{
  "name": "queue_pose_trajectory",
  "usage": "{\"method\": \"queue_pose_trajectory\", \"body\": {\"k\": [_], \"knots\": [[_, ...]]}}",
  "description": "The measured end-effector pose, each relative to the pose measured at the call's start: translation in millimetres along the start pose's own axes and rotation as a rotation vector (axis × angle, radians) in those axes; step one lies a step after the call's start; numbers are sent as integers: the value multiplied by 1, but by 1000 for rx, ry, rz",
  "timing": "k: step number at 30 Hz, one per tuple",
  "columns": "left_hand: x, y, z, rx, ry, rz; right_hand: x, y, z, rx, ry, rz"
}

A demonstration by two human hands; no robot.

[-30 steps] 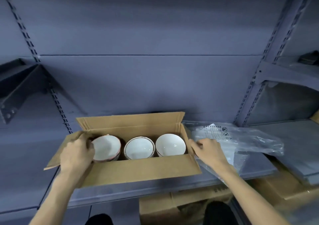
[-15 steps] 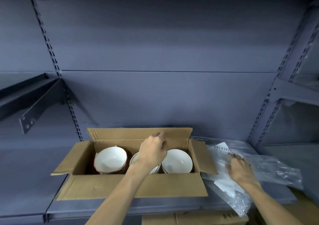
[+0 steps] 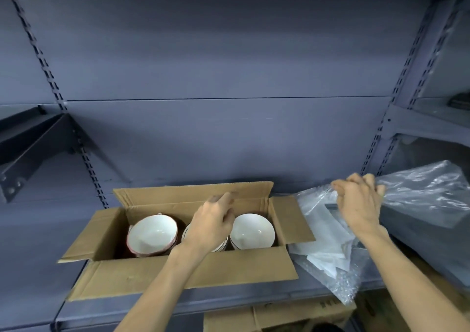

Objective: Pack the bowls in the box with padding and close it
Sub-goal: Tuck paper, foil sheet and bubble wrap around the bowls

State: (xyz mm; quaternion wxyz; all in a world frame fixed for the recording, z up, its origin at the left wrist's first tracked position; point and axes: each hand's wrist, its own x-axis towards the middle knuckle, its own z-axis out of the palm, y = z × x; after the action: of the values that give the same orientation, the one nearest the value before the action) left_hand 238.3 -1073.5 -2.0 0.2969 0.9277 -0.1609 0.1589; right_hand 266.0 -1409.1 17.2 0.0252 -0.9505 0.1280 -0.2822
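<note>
Three bowls [image 3: 152,235] are seen in the open box [image 3: 193,275] at lower centre. The left hand [image 3: 211,223] is held above the middle bowl, fingers loosely curled, nothing gripped. The right hand [image 3: 361,204] is pinched on the bag [image 3: 330,250] at right. Glazed ceramic could chip if knocked; thin, crinkled film could slip or tear; corrugated flaps could snag it

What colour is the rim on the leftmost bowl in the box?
Reddish-pink rim on the leftmost bowl, white inside; the head view shows it.
</note>
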Motion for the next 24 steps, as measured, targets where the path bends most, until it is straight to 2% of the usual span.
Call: {"method": "queue_pose_trajectory", "body": {"k": [4,7,10,16,20,22,24], "knots": [[0,10,-2,-12,25,43,16,-8,-23,147,262,104],[6,20,-5,-49,71,86,18,-25,-37,262,406,22],[12,31,-10,-84,88,92,10,-53,-47,380,477,-62],[16,41,-27,-121,125,118,-12,-111,-62,714,448,-207],[15,36,-41,-190,150,13,-28,-145,-72,1024,340,-342],[13,30,-45,-274,185,-12,-35,-157,-74,1085,322,-424],[11,20,-51,-319,298,-49,-39,-165,-70,1073,315,-484]]}}
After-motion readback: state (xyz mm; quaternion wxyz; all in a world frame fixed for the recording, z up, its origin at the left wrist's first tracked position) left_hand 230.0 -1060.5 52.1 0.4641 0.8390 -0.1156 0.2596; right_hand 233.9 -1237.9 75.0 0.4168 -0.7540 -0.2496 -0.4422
